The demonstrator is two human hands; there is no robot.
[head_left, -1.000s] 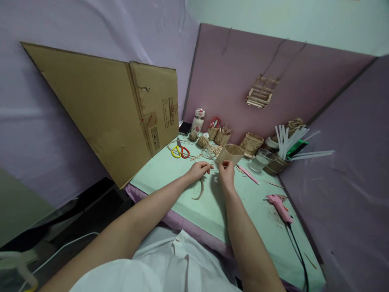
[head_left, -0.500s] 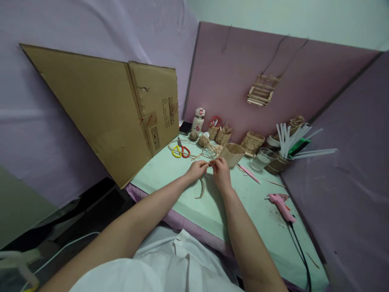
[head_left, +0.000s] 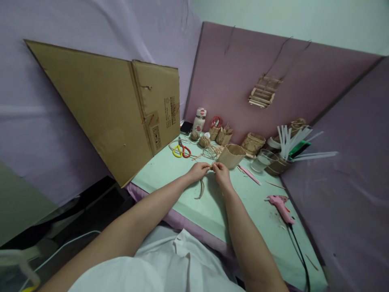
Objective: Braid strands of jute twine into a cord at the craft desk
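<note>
My left hand [head_left: 199, 172] and my right hand [head_left: 221, 172] meet fingertip to fingertip over the table. Both are closed in a pinch on a tan jute cord, mostly covered by the fingers. The loose end of the cord [head_left: 201, 190] hangs in a curve below my left hand, and whether it touches the table I cannot tell. Just behind my right hand stands a tan wavy-edged container [head_left: 231, 156]. Scissors [head_left: 181, 151] with a yellow and a red handle lie to the left, beyond my left hand.
Twine balls [head_left: 204, 141], a white-capped jar [head_left: 199, 119] and small craft pots line the back. A pink pen-like tool [head_left: 250, 175], a clear cup [head_left: 263, 160], glue sticks [head_left: 288, 140] and a corded pink glue gun [head_left: 282, 208] are right. A cardboard sheet [head_left: 100, 105] leans left.
Both hands have shifted slightly down and to the right, still pinching together. A bit of the cord now shows between the fingertips. The view has tilted a little.
</note>
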